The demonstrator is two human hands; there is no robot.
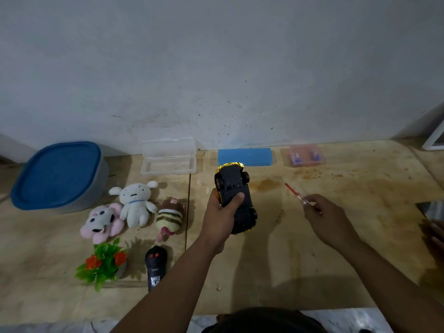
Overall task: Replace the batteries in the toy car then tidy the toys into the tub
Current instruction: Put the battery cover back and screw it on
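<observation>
The lidded tub [57,175] stands far left on the bench [336,260], three plush toys [134,207] just right of it, the remote control [155,267] nearer. An open case [168,159], closed case [245,156] and small box [306,155] line the wall. The toy car [236,200], underside up, sits centre in the left hand [219,213]; the screwdriver [296,194] is right, in the right hand [326,218].

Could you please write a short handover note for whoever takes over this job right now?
Left hand grips the toy car, underside up.
Right hand pinches the screwdriver, its tip clear of the car.
The tub stands far left with its lid on; three plush toys, the plant and the remote lie beside it.
Done: car and tool picked up.
Left: battery swap, then all the tidying.
</observation>
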